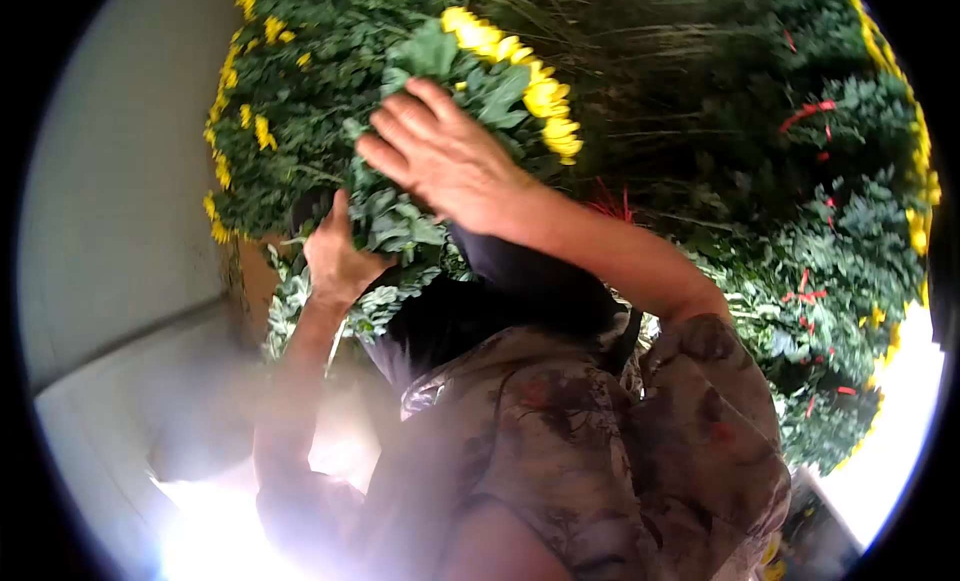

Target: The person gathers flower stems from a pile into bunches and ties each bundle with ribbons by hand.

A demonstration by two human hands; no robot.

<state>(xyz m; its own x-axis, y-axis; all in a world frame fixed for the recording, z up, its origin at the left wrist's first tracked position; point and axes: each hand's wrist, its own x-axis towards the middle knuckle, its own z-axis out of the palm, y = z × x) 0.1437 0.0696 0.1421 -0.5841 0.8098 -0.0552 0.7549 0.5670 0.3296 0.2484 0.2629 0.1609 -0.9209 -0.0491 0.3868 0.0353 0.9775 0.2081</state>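
Observation:
A bunch of yellow chrysanthemums (545, 96) lies in front of me, its flower heads in a curved row toward the upper right and its green leaves below them. Across these leaves rests my right hand (445, 161), palm down with the fingers stretched out. My left hand (340, 259) is lower and to the left, against the leaves at the bunch's lower side. Its thumb and a finger are spread apart in a V, while foliage hides part of the hand. Dark cloth on my leg (520, 271) shows just under the right forearm.
More yellow-flowered bunches (265, 131) are stacked at the upper left beside a pale wall (120, 181). To the right stands a large pile of leafy bunches (830, 231) with red ties and yellow blooms along its outer edge. Bright glare blurs the lower left.

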